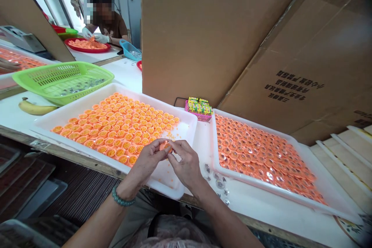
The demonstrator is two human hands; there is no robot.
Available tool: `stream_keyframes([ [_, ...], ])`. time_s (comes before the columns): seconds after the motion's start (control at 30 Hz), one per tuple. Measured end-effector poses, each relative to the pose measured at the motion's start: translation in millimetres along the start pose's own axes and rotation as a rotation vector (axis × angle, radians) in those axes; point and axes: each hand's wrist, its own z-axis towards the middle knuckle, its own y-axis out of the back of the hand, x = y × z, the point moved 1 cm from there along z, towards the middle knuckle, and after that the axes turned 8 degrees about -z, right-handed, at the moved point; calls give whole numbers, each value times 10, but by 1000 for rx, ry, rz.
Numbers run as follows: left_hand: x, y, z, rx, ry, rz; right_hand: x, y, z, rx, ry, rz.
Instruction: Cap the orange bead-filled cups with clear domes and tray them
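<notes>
Between the fingertips of both hands is a small round orange cup (165,146). My left hand (149,159) grips it from the left, thumb and fingers closed. My right hand (186,162) pinches it from the right; what exactly its fingertips press is too small to tell. Both hands are over the front right corner of a white tray (186,126), which holds many orange cups with yellow-orange contents (116,128). Right of my hands stands a second white tray (314,153) with rows of orange pieces with shiny clear tops (255,151).
Small clear pieces (219,182) lie between the trays. A pink basket (200,116) holds yellow-green packets. Cardboard sheets (215,35) stand behind. Left are a green basket (87,95) with clear pieces and a banana (36,107). Across the table, a gloved co-worker (109,27) handles orange pieces.
</notes>
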Motion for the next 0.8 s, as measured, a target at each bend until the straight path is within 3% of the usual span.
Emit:
stream_keyframes([
  [0.2,19,14,-2,26,8,4,-13,12,-11,3,155,-13],
  [0.4,9,22,7,19,16,4,1,-65,-54,-8,128,49],
  [0.53,-15,24,-30,-7,-10,-14,-8,-19,-57,23,60,169],
  [0.67,-20,14,-51,32,-24,-55,-42,134,0,118,-95,371],
  [0.8,-13,18,-35,47,0,20,-43,151,66,100,-237,361],
])
